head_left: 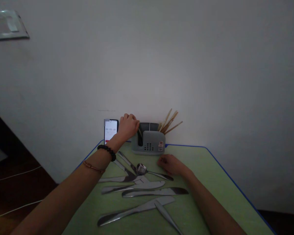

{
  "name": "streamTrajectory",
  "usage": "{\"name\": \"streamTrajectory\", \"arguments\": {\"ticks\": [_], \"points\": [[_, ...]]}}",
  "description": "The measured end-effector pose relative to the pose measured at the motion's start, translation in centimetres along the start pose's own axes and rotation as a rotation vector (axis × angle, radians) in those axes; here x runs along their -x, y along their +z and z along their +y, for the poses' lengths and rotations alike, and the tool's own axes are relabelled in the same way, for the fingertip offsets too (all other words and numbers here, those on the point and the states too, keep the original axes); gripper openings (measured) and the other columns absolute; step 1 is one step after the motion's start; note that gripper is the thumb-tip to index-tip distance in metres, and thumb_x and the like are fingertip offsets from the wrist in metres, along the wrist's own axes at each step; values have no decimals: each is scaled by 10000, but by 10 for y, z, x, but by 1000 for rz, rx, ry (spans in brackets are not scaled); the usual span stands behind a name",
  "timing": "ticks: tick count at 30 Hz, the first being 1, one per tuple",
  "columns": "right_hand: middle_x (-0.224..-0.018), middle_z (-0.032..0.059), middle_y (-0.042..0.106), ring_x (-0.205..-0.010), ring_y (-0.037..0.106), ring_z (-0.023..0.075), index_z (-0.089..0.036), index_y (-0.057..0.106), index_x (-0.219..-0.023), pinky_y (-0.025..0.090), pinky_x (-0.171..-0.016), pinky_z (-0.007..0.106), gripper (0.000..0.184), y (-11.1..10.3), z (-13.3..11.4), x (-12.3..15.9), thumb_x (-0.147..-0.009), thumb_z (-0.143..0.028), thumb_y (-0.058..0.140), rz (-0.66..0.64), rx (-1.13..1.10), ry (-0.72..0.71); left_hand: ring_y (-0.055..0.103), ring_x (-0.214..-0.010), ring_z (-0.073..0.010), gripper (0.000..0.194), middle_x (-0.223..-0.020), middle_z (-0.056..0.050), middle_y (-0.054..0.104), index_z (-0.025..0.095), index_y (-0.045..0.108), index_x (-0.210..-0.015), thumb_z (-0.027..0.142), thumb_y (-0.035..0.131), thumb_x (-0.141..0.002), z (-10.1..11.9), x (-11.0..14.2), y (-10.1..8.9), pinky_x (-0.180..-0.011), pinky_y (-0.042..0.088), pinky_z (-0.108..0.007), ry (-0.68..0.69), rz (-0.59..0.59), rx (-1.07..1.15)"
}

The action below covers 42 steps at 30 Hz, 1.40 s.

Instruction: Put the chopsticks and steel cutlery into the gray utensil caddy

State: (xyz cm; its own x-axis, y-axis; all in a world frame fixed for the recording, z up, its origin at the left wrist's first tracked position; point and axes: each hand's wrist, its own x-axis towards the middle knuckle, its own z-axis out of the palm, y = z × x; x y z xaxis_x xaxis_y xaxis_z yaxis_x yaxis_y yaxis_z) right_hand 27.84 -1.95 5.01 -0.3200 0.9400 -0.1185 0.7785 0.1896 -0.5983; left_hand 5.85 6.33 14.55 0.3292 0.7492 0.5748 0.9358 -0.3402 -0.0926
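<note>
My left hand (129, 125) reaches over the left end of a grey cutlery holder (154, 140). Its fingers are closed together at the holder's open slot; what they pinch, if anything, is hidden. On the table, just in front of the holder's right side, rests my right hand (171, 164) with its fingers curled and nothing visible in them. Beside it lies a metal spoon (141, 168), its handle pointing toward that hand. Several table knives (149, 193) are spread across the table nearer to me. A fork-like or narrow utensil (166, 213) lies over the nearest knife (134, 212).
Wooden chopsticks or sticks (170, 122) stand in the holder's right compartment. A phone (111, 130) showing a timer leans upright against the wall, left of the holder. The green table (210, 182) has a blue edge and meets the wall. White cables (19, 209) run over the dark floor.
</note>
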Motion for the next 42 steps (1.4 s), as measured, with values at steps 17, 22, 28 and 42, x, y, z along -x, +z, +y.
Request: {"name": "streamTrajectory", "arguments": {"ticks": [17,22,28,42], "points": [[-681,45,638,-611,533,145,-153,644,-752,321,-566,243,257,10,-2,8,-861,-312,472,132,160,-61,519,-1001,-238,170,-1058,-94,576,171,545,-1014,231,455,-883,45,134,19,-874,420,-409,285,-55,405],[-678,10,621,-611,519,118,-173,634,-764,341,-582,223,253,19,3,29,-855,-364,495,181,134,-240,515,-1038,-238,224,-1117,-101,584,158,544,-1083,231,442,-897,44,145,36,-895,413,-416,290,-122,436],[-850,20,607,-759,541,135,-187,606,-852,392,-701,242,119,22,5,26,-776,-277,617,152,159,-418,528,-1018,-224,217,-1082,-91,609,172,562,-1062,239,447,-890,39,148,50,-890,423,-395,250,-186,526],[-656,5,582,-609,517,133,-179,552,-784,341,-577,238,238,32,9,17,-891,-380,483,261,143,-229,569,-1006,-219,277,-1075,-81,616,187,531,-1108,267,524,-843,39,148,56,-907,446,-376,31,-208,777]]}}
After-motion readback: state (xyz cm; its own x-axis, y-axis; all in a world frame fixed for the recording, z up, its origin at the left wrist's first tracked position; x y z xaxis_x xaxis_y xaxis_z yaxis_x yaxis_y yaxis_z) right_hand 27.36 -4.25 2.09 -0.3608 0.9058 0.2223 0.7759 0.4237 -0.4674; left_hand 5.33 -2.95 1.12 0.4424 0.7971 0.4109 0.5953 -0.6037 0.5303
